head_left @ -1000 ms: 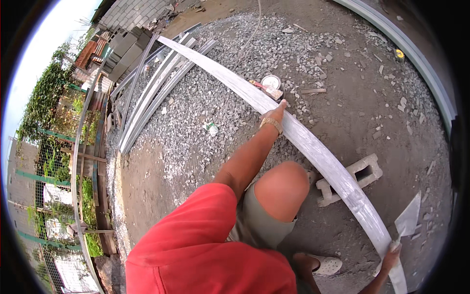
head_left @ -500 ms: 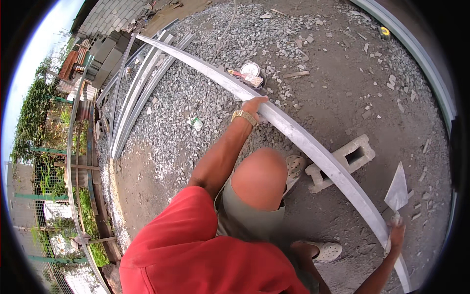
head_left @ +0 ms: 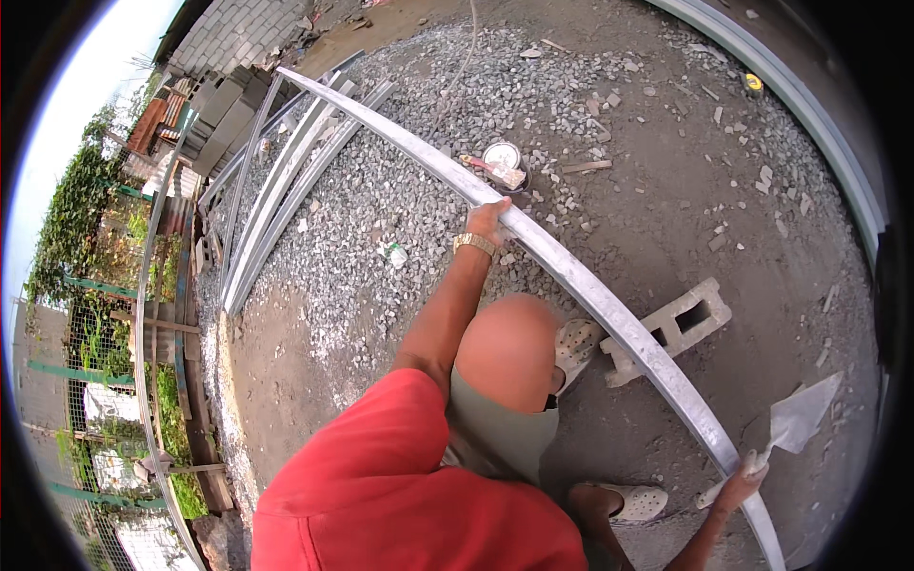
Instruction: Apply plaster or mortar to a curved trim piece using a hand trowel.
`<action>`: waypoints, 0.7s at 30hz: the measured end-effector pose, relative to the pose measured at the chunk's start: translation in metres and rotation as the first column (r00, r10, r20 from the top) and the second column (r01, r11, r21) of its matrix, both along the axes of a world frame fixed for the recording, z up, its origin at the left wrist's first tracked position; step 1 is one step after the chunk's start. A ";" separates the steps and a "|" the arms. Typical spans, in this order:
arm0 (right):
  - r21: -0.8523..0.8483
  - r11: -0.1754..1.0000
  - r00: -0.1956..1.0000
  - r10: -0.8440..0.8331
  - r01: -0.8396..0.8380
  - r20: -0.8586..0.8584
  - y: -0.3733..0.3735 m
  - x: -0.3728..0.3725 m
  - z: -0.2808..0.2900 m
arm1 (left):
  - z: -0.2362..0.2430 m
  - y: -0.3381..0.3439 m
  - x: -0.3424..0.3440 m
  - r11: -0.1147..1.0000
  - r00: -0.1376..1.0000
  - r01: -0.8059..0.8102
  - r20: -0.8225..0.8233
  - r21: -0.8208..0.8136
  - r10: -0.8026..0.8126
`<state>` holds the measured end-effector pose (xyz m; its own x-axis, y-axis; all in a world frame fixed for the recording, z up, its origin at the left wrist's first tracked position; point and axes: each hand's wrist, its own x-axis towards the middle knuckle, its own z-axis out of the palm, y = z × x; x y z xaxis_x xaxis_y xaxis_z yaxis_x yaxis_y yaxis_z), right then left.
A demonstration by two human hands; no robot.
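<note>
A long grey metal beam (head_left: pixel 609 309) runs diagonally from the far left to the near right, passing over a hollow concrete block (head_left: pixel 700 317). My left hand (head_left: pixel 488 221), with a gold watch on its wrist, grips the beam near its middle. Toward the near end, my right hand (head_left: pixel 743 484) is closed round the handle of a trowel (head_left: pixel 800 419) and lies against the beam. The trowel's pointed blade sticks out to the upper right; its handle end shows on the other side of the hand.
Beyond my left hand stands a paint can (head_left: pixel 502 155) with a brush (head_left: pixel 500 172) across it. More metal beams (head_left: pixel 286 181) lie on gravel at the left, near stacked grey blocks (head_left: pixel 224 119). A yellow tape measure (head_left: pixel 754 82) lies at the far right.
My right hand has shifted left and nearer, and the trowel blade has swung from pointing away to pointing upper right. My left hand keeps its grip on the beam.
</note>
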<state>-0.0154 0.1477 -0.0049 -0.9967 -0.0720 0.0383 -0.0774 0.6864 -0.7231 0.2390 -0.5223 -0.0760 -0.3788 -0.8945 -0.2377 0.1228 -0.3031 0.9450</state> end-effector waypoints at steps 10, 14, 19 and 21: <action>-0.030 0.993 0.954 -0.119 0.116 -0.276 -0.141 0.037 0.002 | 0.054 -0.086 -0.027 0.950 0.993 0.036 0.095 0.310 -0.068; 0.122 0.992 0.961 0.047 -0.014 -0.273 -0.145 0.047 0.006 | 0.048 -0.084 -0.008 0.964 0.983 -0.128 -0.101 0.232 0.154; 0.100 0.995 0.946 0.054 -0.023 -0.321 -0.123 0.061 -0.010 | 0.057 -0.048 0.006 0.903 0.975 -0.163 -0.072 0.396 0.208; 0.107 0.994 0.951 0.028 0.005 -0.309 -0.115 0.060 -0.016 | 0.065 -0.033 0.004 0.894 0.970 -0.153 -0.110 0.422 0.218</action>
<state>0.0442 0.0331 -0.0204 -0.9360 -0.1037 0.3364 -0.2942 0.7551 -0.5858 0.2429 -0.5558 -0.0113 -0.2762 -0.7885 -0.5496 0.3454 -0.6151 0.7088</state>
